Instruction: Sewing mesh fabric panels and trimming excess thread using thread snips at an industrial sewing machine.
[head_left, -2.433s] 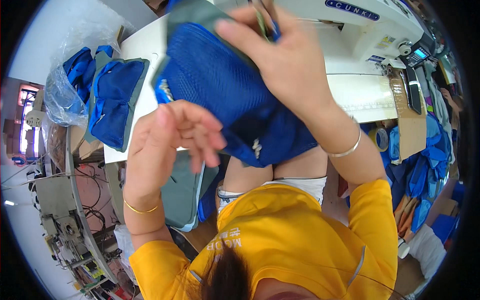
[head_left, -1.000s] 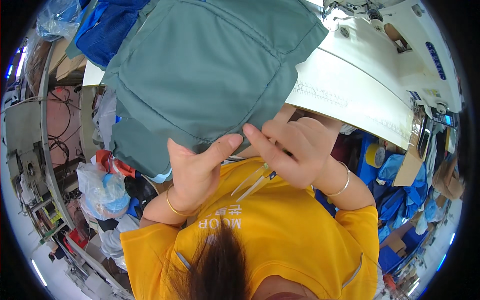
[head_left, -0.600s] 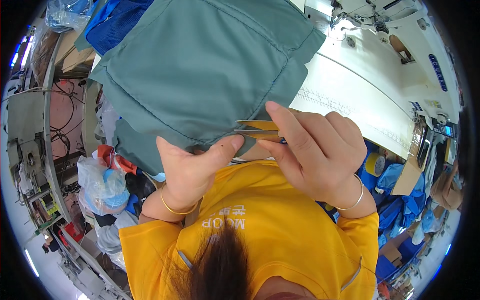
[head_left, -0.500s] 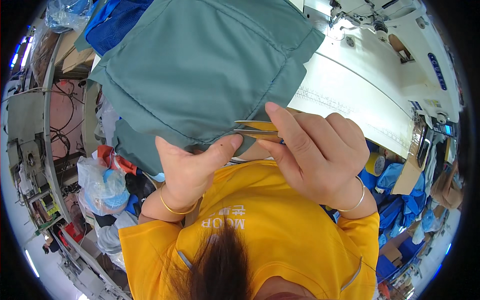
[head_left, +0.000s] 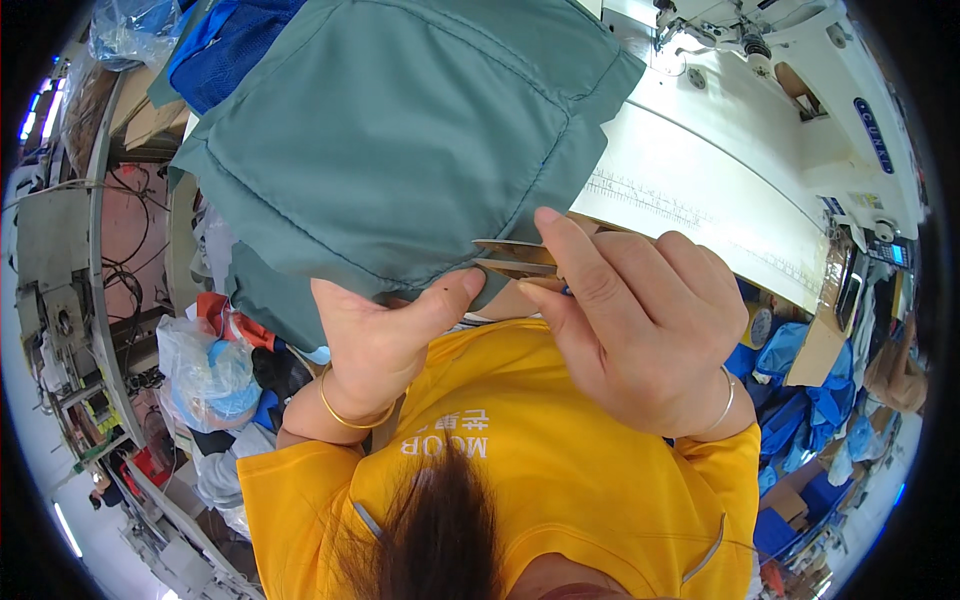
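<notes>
A worker's left hand (head_left: 385,335) pinches the lower hem of a teal garment (head_left: 400,150), thumb pressed flat on the cloth, grip clamped on the fabric. The garment hangs raised before the worker's chest, over the near edge of the white bench (head_left: 720,200). To the right, the right hand (head_left: 640,320) has its grip closed around small metal snips (head_left: 515,260), the blades slightly parted and their tips meeting the hem beside the left thumb. A clean trim here seems to call for a taut hem and only the blade tips near the seam, so the cloth itself is spared. The garment looks smooth, matte and woven, with topstitched seams; the snips are slim and brassy. A sewing machine (head_left: 800,60) stands at far right.
</notes>
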